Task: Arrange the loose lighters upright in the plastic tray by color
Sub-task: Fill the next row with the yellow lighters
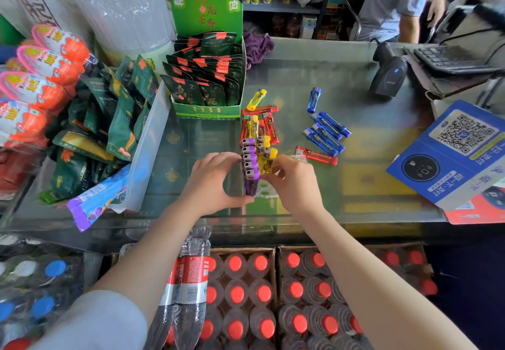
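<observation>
A clear plastic tray (266, 189) stands on the glass counter, with a row of purple lighters (250, 166) upright along its left side and yellow lighters (265, 155) upright beside them. My left hand (216, 183) grips the tray's left side, thumb at its near corner. My right hand (293, 183) pinches the nearest yellow lighter in the tray. Loose red and yellow lighters (262, 125) lie in a pile behind the tray. Several blue lighters (326, 131) lie to the right, and a single red lighter (317, 155) rests near my right hand.
A green box of tea sachets (207, 87) stands behind the pile, snack packets (109, 120) crowd the left. A barcode scanner (388, 76) and keyboard (448, 59) sit far right, a blue QR payment sign (451, 152) at right. Bottle crates (246, 295) lie below the counter. A person stands behind.
</observation>
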Demonstrator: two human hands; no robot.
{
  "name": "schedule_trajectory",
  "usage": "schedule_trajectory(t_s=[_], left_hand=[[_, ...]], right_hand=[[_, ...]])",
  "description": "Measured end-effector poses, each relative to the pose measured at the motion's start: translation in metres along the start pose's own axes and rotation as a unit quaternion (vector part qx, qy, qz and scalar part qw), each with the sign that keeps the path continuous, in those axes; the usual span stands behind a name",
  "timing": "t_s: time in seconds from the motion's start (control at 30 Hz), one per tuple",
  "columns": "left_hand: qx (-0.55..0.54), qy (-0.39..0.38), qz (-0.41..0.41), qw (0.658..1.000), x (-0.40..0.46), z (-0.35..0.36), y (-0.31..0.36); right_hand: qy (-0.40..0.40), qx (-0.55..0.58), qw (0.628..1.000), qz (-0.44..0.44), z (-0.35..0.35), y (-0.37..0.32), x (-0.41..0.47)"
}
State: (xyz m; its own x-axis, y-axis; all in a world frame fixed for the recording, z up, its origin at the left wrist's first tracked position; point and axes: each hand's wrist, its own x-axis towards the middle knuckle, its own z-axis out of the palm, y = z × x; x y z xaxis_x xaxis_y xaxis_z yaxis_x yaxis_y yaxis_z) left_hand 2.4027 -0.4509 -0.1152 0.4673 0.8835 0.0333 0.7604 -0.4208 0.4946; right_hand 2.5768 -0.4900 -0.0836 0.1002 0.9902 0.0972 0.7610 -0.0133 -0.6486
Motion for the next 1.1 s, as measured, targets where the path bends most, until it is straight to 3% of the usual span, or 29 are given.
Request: schedule_trajectory(t_s=[0.33,0.6,0.73,0.83,1.03,1.1], left_hand=[[-0.016,-0.006,-0.008,1.000,0.000,-0.002,0.002],[-0.028,-0.027,0.000,0.999,0.002,-0.007,0.004],[-0.033,-0.027,-0.003,0.999,0.003,-0.007,0.005],[-0.037,-0.035,-0.006,0.999,0.003,-0.008,0.005],[-0.029,-0.023,-0.006,0.999,-0.012,-0.017,-0.005],[-0.023,-0.017,-0.010,1.000,-0.019,-0.020,-0.015]], right_hand=[[-0.003,-0.039,0.999,-0.013,0.006,0.000,-0.002],[-0.088,-0.110,0.989,-0.032,0.002,0.001,0.014],[-0.064,-0.121,0.991,0.004,0.003,0.000,0.011],[-0.057,-0.060,0.995,0.057,0.002,-0.001,0.007],[-0.163,-0.062,0.985,0.001,-0.008,-0.006,0.008],[-0.140,-0.069,0.987,-0.027,-0.011,-0.005,0.016]])
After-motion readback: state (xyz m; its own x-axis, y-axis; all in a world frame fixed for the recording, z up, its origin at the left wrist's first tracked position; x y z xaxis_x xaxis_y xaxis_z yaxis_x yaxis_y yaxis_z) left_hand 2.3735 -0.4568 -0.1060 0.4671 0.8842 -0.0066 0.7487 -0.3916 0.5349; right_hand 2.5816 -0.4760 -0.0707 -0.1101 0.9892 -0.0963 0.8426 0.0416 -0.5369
